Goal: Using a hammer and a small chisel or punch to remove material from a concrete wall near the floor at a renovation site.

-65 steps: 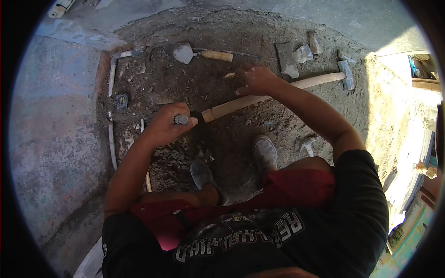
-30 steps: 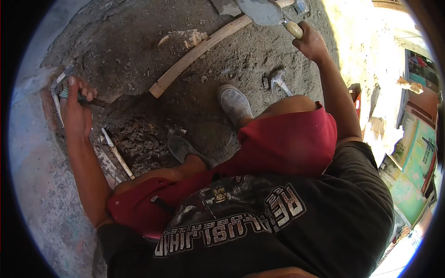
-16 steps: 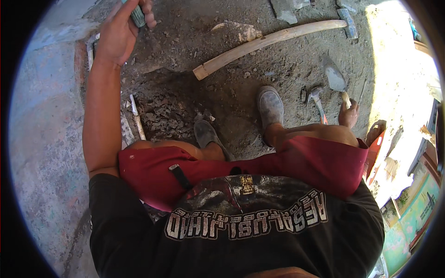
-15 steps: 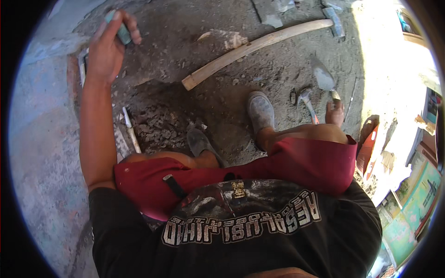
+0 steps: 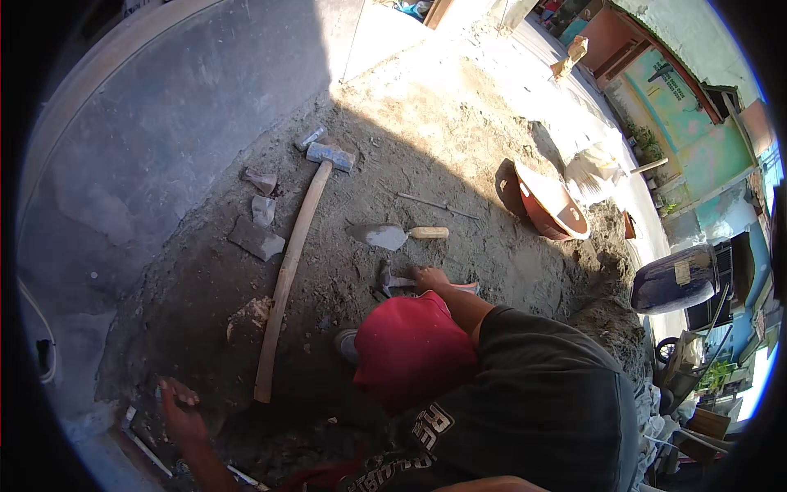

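Observation:
My right hand (image 5: 429, 280) is closed round the handle of a claw hammer (image 5: 399, 282), close to its metal head. The orange and grey end of the handle shows past my wrist. At the lower left, my left hand (image 5: 179, 410) is held near the wall with its fingers curled. A pale bit shows at its fingertips, too small to name. Beyond the hammer lies a trowel (image 5: 385, 236) with a wooden handle, flat on the dirt. Between my hands a sledgehammer (image 5: 288, 279) with a long wooden handle lies on the ground.
Broken stones (image 5: 257, 238) lie beside the grey wall (image 5: 205, 115). A thin rod (image 5: 438, 205) rests beyond the trowel. Farther right are a reddish-brown tub (image 5: 545, 205), tipped on its side, and a dark blue barrel (image 5: 674, 279). White pipes (image 5: 147, 447) lie near my left forearm.
The view has swung to the right. My right hand, earlier by the trowel handle, is now on the claw hammer. The greenish piece held in my left hand earlier no longer shows clearly.

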`<state>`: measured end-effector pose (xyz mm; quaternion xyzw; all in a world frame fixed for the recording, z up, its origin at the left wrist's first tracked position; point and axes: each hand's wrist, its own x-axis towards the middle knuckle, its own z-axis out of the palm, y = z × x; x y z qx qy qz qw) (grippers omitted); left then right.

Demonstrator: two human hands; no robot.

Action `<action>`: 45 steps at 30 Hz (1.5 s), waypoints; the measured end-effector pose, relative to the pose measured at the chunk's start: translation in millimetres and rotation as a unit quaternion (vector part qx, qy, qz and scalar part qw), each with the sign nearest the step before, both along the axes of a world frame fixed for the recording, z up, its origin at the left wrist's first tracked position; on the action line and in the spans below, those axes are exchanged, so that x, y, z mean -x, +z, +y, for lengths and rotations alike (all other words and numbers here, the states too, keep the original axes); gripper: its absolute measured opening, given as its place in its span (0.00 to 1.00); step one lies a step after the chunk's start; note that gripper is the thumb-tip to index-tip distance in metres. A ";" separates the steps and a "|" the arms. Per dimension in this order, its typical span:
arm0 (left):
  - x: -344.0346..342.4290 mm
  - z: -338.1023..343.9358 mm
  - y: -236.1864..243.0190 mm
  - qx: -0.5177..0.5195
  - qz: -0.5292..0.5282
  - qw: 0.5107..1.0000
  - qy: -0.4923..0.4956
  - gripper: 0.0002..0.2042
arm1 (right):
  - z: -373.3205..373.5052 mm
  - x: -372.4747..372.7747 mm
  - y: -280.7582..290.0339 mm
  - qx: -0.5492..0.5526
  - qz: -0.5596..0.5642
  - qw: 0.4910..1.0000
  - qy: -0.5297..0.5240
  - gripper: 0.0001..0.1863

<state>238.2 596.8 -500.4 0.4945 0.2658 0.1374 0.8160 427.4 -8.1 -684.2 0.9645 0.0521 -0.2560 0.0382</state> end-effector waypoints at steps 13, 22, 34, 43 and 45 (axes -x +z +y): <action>14.9 4.9 11.0 -0.067 -0.038 0.997 -0.012 0.07 | 44.1 -1.8 50.2 -0.146 0.054 0.987 -0.042 0.23; -9.8 3.7 21.2 -0.237 0.181 0.937 -0.183 0.18 | 92.5 -51.5 97.4 -0.252 0.192 0.947 -0.050 0.11; -159.1 25.2 75.8 -0.491 0.180 0.714 -0.466 0.26 | 192.4 -164.8 127.8 -0.430 0.154 0.889 0.034 0.21; -154.0 -44.1 11.7 -0.496 -0.077 0.779 -0.377 0.19 | 214.2 -139.6 159.4 -0.537 0.075 0.836 0.089 0.20; -150.3 -62.1 -1.9 -0.525 -0.160 0.774 -0.315 0.18 | 216.5 -135.6 164.2 -0.587 0.114 0.799 0.065 0.19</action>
